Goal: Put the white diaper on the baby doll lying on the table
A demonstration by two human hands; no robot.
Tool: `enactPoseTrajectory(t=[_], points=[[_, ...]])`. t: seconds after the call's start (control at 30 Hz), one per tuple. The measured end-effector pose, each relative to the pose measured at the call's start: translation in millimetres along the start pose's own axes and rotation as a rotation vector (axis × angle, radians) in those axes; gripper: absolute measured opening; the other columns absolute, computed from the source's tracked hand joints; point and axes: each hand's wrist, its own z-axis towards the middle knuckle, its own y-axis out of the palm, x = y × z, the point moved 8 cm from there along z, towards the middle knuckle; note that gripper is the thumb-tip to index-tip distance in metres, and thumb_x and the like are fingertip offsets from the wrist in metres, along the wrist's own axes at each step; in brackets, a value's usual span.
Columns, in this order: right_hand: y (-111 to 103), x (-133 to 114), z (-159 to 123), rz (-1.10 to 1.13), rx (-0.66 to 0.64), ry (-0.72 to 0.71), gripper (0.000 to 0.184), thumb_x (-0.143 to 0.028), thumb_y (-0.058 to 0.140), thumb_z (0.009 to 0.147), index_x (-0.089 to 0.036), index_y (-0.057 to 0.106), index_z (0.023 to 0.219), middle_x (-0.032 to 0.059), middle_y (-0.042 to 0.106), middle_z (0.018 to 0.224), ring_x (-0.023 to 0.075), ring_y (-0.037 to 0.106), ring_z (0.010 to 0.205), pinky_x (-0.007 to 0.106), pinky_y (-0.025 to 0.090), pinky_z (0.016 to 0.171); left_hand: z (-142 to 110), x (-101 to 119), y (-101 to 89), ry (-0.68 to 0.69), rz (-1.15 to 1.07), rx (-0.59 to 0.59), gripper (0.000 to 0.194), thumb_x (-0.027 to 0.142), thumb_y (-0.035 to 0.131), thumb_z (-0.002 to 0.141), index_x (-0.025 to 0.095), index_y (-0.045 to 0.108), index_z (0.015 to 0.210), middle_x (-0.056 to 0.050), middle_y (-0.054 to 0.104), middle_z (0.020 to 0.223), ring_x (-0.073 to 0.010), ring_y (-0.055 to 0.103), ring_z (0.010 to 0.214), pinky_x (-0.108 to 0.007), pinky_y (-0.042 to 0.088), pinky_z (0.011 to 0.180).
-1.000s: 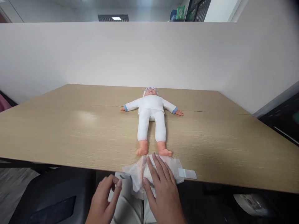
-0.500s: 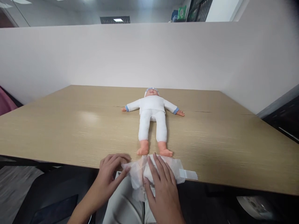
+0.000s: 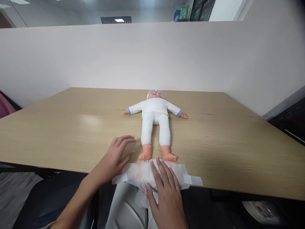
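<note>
A baby doll (image 3: 155,118) in white clothes with blue cuffs lies on its back on the wooden table (image 3: 71,127), feet toward me. Just below its feet a white diaper (image 3: 133,173) lies spread at the table's near edge, with tape tabs out to both sides. My right hand (image 3: 164,194) rests flat on the diaper's middle, fingers spread. My left hand (image 3: 114,159) hovers over the table just left of the doll's feet, above the diaper's left end, fingers apart and holding nothing.
A white partition wall (image 3: 95,57) stands behind the table. A dark chair (image 3: 43,194) sits below the near edge at the left, and my light trousers (image 3: 126,210) show under the diaper. A dark surface (image 3: 288,121) lies at the right.
My left hand rose from below the table edge, touched the diaper's left side, then moved up onto the table. The diaper's left side now lies spread flat. My right hand stayed put.
</note>
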Motion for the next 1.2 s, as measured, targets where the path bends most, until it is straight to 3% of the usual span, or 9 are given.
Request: enactPoseTrajectory(t=[0.13,0.27,0.4,0.5,0.7,0.8,0.97,1.1,1.2], points=[[1.2,-1.1,0.3,0.004,0.013,-0.005,0.061,-0.033,0.057,0.107,-0.024,0.046,0.166,0.0060,0.048,0.172,0.0316,0.050,0.156,0.054,0.046,0.121,39.9,32.1,23.7,0.324,0.299,-0.193,0.087,0.004,0.063,0.096,0.036,0.031,0.170,-0.011,0.036,0.178,-0.0337,0.039,0.161,-0.053,0.044,0.125],[1.9,-1.1,1.0,-0.008,0.022,-0.014,0.060,-0.032,0.056,0.106,-0.023,0.047,0.165,0.0054,0.049,0.172,0.0308,0.051,0.154,0.054,0.047,0.120,76.0,54.2,53.3,0.571,0.544,-0.266,0.125,-0.003,0.077,0.075,0.036,0.015,0.176,-0.014,0.016,0.186,-0.0394,0.026,0.169,-0.056,0.035,0.132],[4.3,1.4,-0.4,-0.013,0.017,-0.054,0.066,-0.034,0.057,0.105,-0.022,0.043,0.168,0.0056,0.049,0.171,0.0316,0.052,0.154,0.053,0.050,0.118,97.2,69.0,74.3,0.758,0.645,-0.261,0.109,-0.001,0.073,0.082,0.040,0.029,0.173,-0.007,0.022,0.185,-0.0344,0.029,0.169,-0.050,0.036,0.132],[8.0,2.9,-1.6,-0.026,0.008,-0.081,0.070,-0.035,0.059,0.104,-0.021,0.041,0.170,0.0057,0.048,0.172,0.0321,0.054,0.153,0.052,0.052,0.116,106.0,73.5,81.5,0.793,0.596,-0.292,0.098,0.002,0.078,0.076,0.031,0.047,0.164,-0.011,0.031,0.182,-0.0381,0.038,0.164,-0.050,0.043,0.126],[11.4,8.6,-3.3,-0.018,-0.014,-0.096,0.080,-0.038,0.060,0.103,-0.022,0.031,0.175,0.0071,0.044,0.174,0.0348,0.053,0.154,0.053,0.055,0.115,112.2,86.5,84.9,0.916,0.394,-0.420,0.037,0.023,0.069,0.094,0.025,0.069,0.131,-0.009,0.067,0.154,-0.0352,0.052,0.148,-0.052,0.039,0.123],[12.7,9.7,-3.1,-0.009,-0.061,-0.160,0.087,-0.049,0.062,0.102,-0.020,0.027,0.177,0.0096,0.040,0.176,0.0374,0.053,0.154,0.053,0.058,0.113,122.8,92.5,68.7,0.871,0.254,-0.453,0.036,0.021,0.072,0.089,0.024,0.070,0.125,-0.010,0.076,0.134,-0.0361,0.057,0.137,-0.050,0.045,0.113],[13.7,14.5,12.9,0.006,-0.141,-0.167,0.087,-0.051,0.057,0.105,-0.020,0.022,0.178,0.0093,0.037,0.177,0.0360,0.045,0.160,0.056,0.053,0.121,151.9,107.4,8.8,0.783,-0.148,-0.398,0.035,0.014,0.068,0.086,0.022,0.069,0.120,-0.007,0.077,0.123,-0.0299,0.064,0.121,-0.042,0.052,0.104],[17.1,19.2,37.0,-0.012,-0.203,-0.189,0.076,-0.050,0.053,0.109,-0.020,0.031,0.175,0.0075,0.034,0.178,0.0327,0.041,0.163,0.055,0.052,0.124,177.4,106.7,-31.4,0.677,-0.305,-0.316,0.035,0.030,0.077,0.090,0.023,0.068,0.123,-0.007,0.076,0.119,-0.0249,0.070,0.105,-0.037,0.054,0.090],[23.8,28.5,57.0,-0.021,-0.250,-0.157,0.067,-0.051,0.049,0.112,-0.021,0.040,0.172,0.0068,0.035,0.177,0.0305,0.042,0.163,0.056,0.050,0.127,187.0,101.9,-48.1,0.621,-0.381,-0.292,0.039,0.040,0.081,0.090,0.022,0.069,0.122,-0.008,0.076,0.122,-0.0253,0.072,0.109,-0.038,0.055,0.093]])
